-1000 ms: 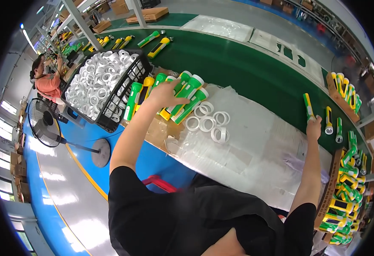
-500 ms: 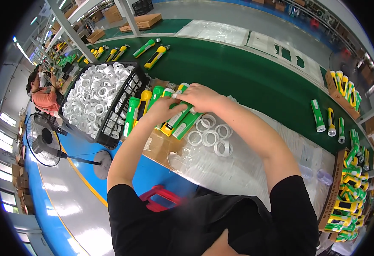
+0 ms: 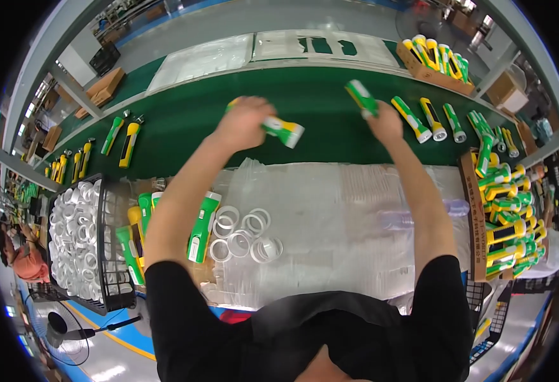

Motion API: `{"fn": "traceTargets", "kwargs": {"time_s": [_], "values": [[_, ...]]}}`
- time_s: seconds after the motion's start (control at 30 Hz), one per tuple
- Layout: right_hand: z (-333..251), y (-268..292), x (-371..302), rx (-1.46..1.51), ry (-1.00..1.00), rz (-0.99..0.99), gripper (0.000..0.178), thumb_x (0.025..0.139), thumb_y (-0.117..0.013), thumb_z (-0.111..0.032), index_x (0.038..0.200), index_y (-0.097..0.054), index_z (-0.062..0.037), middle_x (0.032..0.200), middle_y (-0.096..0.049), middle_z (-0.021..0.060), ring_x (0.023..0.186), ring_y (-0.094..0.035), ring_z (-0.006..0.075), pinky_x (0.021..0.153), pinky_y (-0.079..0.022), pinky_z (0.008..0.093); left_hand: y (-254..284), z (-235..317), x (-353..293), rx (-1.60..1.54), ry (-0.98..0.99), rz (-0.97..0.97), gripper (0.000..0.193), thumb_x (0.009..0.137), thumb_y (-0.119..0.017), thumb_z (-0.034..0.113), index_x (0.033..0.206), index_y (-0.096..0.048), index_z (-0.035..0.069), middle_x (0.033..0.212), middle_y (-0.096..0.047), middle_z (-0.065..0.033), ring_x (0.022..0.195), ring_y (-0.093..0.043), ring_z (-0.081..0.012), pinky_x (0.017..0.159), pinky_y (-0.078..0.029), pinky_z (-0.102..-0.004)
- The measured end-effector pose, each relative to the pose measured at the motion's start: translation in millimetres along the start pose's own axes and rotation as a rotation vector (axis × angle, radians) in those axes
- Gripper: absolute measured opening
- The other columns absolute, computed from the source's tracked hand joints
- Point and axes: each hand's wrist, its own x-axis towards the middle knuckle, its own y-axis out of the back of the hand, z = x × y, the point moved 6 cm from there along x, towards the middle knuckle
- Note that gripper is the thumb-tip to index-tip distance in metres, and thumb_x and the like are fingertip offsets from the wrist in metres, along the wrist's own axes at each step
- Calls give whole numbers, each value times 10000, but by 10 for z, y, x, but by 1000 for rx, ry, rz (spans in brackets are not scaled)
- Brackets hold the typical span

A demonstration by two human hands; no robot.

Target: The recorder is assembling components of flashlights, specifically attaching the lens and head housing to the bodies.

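My left hand [image 3: 246,122], fingers closed, is above the green belt. It grips a green-and-yellow flashlight [image 3: 284,131] whose wide end sticks out to the right; whether a second one is in the fist I cannot tell. Further right, my right hand [image 3: 386,122] is closed on the lower end of a green flashlight [image 3: 360,95], tilted up to the left. Close beyond that hand, a green flashlight [image 3: 411,119] and a yellow flashlight [image 3: 433,119] lie on the belt. Below my left forearm rest another green flashlight [image 3: 203,227] and several white rings [image 3: 239,244].
A black crate [image 3: 117,280] full of white rings stands at the left. At the right is a cardboard box [image 3: 475,216] of flashlights; another small box [image 3: 442,74] sits beyond the belt [image 3: 317,95]. Clear plastic [image 3: 330,223] covers the near worktop. A person [image 3: 28,258] sits far left.
Both hands have left the row of flashlights beside the crate and moved right, over the belt, each now carrying a flashlight. The view has turned to the right.
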Motion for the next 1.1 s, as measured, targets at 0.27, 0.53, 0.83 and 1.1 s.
{"fn": "traceTargets", "kwargs": {"time_s": [0.27, 0.53, 0.83, 1.1], "values": [[762, 306, -77, -525, 31, 105, 460, 801, -723, -276, 1165, -632, -10, 1176, -632, 227, 1077, -606, 402, 931, -491, 464, -1297, 468, 1063, 78, -356, 173, 341, 692, -693, 112, 1033, -688, 130, 1060, -646, -77, 1077, -610, -275, 1020, -434, -489], [-2097, -126, -883, 601, 885, -430, 248, 852, -695, -111, 1093, -665, -61, 1090, -658, 112, 1028, -633, 279, 895, -506, 354, 786, -176, -1352, 35, 419, 52, 335, 782, -728, 183, 1089, -670, 62, 1046, -637, -137, 1014, -609, -331, 876, -508, -410], [-3867, -730, -2102, 121, 1615, -684, 330, 697, -706, -104, 1027, -708, -110, 1014, -684, 63, 1007, -633, 266, 865, -515, 379, 855, 187, -2789, 221, 746, -113, 499, 636, -823, 415, 1018, -725, 109, 1152, -562, -332, 1053, -575, -457, 902, -496, -467], [-3991, -795, -2193, -86, 1506, -843, 249, 726, -705, -140, 965, -669, -76, 940, -708, 106, 922, -680, 332, 788, -547, 433, 575, -158, -2985, 141, 879, -132, 520, 569, -834, 410, 929, -743, 46, 1315, -479, -378, 1212, -523, -454, 1009, -456, -459]]}}
